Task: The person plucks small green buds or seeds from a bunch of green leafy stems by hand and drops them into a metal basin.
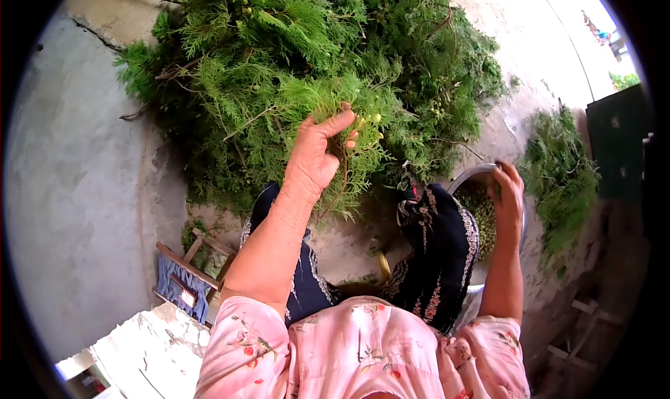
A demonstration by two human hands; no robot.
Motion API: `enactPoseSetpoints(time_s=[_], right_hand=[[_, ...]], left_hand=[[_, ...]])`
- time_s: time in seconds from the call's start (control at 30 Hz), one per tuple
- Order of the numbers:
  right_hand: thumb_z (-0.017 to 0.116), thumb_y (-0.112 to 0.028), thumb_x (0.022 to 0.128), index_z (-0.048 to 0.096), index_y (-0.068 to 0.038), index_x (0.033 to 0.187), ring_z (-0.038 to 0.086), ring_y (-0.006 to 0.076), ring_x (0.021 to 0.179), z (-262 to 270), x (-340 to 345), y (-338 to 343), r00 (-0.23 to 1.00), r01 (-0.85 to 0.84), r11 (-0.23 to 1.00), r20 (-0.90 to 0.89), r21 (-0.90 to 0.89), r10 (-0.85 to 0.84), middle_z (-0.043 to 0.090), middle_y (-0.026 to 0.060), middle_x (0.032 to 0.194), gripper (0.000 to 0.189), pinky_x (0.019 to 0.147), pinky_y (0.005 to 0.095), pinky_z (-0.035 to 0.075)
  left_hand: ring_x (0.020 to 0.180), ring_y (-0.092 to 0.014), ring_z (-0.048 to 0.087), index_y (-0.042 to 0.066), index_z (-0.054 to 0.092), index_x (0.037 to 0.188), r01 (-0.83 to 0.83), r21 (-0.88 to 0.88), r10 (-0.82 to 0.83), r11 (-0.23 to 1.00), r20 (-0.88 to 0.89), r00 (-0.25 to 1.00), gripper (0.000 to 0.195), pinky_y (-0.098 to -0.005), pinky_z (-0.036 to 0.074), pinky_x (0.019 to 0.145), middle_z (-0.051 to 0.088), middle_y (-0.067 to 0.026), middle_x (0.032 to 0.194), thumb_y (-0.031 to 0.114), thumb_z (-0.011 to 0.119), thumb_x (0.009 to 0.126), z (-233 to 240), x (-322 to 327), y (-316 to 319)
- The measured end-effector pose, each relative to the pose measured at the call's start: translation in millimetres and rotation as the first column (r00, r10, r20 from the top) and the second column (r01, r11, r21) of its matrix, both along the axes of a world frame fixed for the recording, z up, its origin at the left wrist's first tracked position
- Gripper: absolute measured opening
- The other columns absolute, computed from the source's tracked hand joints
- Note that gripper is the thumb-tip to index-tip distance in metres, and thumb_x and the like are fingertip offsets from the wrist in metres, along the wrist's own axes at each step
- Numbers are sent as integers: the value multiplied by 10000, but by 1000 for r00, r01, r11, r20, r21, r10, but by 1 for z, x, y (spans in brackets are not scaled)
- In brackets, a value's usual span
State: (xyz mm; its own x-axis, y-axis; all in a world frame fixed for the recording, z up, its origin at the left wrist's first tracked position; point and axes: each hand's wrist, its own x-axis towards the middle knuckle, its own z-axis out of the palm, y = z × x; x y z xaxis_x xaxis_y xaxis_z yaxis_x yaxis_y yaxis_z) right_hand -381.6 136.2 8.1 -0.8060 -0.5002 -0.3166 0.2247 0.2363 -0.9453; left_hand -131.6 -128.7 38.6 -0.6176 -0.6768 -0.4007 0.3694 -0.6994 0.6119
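Note:
My left hand (319,153) grips a leafy conifer sprig (343,181) bearing small pale green cones, in front of a large heap of cut conifer branches (235,90). Over the far part of a round metal basin (524,218) at my right is my right hand (506,187), its fingers bent downward. Whether anything is between those fingers cannot be told. Many small green cones (481,210) lie in the basin, partly hidden by my right arm and knee.
A smaller pile of green branches (562,179) lies right of the basin. At the left stands a low wooden-framed stool (188,265) with blue cloth and a phone-like object on it. A dark green panel (620,142) stands at the far right. Cables run along the top left.

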Motion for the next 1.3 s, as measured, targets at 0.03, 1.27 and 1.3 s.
enactPoseSetpoints(time_s=[0.03, 1.27, 1.3], right_hand=[[573, -231, 810, 523, -23, 1128, 510, 128, 668, -7, 0, 18, 999, 50, 996, -26, 72, -48, 554, 42, 814, 382, 559, 238, 422], [601, 4, 789, 593, 2, 1001, 498, 55, 643, 69, 148, -19, 921, -376, 799, -280, -470, 269, 582, -1, 780, 213, 558, 191, 417], [602, -3, 790, 592, 8, 977, 487, 48, 630, 68, 150, -15, 894, -393, 836, -371, -384, 250, 576, -8, 764, 188, 551, 186, 408]], left_hand=[[654, -173, 551, 57, 595, 915, 13, -28, -15, 1000, -55, 998, 200, -277, 426, 524, 611, -52, 786, 16, 669, 735, -1, 3, 1], [696, -164, 575, 20, 592, 920, 216, -145, -215, 965, 25, 976, 220, -285, 442, 598, 624, -66, 819, -82, 592, 724, 33, 14, 151], [696, -164, 575, 20, 592, 920, 227, -145, -225, 963, 28, 974, 220, -285, 442, 598, 624, -66, 819, -82, 592, 724, 33, 17, 155]])
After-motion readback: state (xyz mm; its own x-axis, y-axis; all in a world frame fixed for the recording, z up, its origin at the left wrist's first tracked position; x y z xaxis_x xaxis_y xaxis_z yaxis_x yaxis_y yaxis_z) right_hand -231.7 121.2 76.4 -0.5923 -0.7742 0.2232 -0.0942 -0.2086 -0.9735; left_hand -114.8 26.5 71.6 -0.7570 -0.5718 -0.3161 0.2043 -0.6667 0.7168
